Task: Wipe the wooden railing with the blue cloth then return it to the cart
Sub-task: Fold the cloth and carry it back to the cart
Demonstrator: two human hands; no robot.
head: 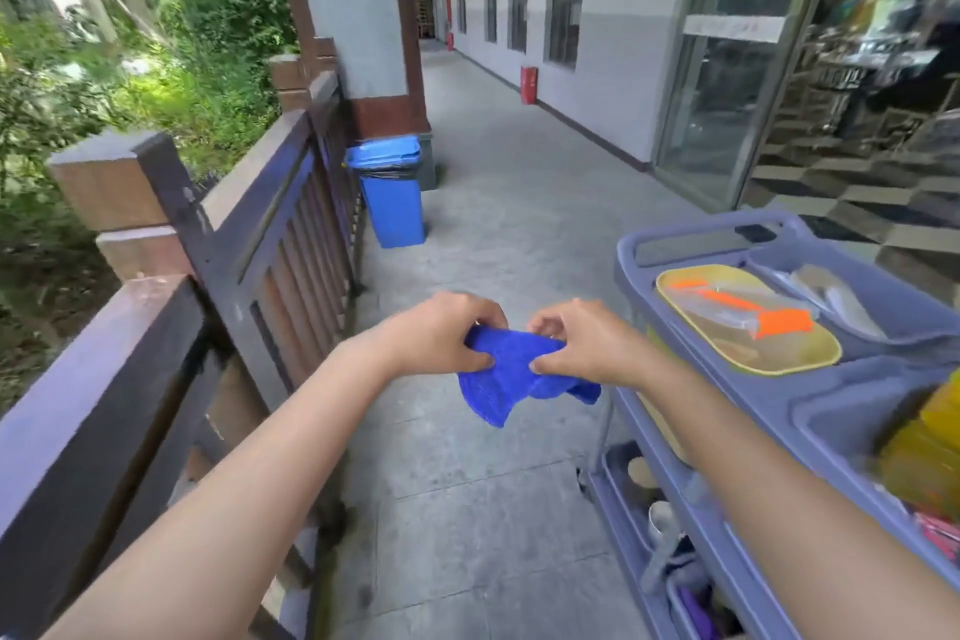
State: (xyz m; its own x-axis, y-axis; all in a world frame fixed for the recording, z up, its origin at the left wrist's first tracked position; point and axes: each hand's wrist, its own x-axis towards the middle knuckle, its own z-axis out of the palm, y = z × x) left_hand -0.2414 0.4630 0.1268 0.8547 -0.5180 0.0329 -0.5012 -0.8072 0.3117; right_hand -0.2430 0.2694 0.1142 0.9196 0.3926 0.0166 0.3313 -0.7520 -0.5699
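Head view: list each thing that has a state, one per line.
blue cloth: bunched, held in mid-air, touching neither railing nor cart.
left hand: shut on the cloth.
right hand: shut on the cloth.
wooden railing: untouched.
cart: top tray loaded.
blue bin: upright, lined with a black bag.

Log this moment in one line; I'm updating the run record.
left hand: holding blue cloth | right hand: holding cloth | railing: untouched | cart: right
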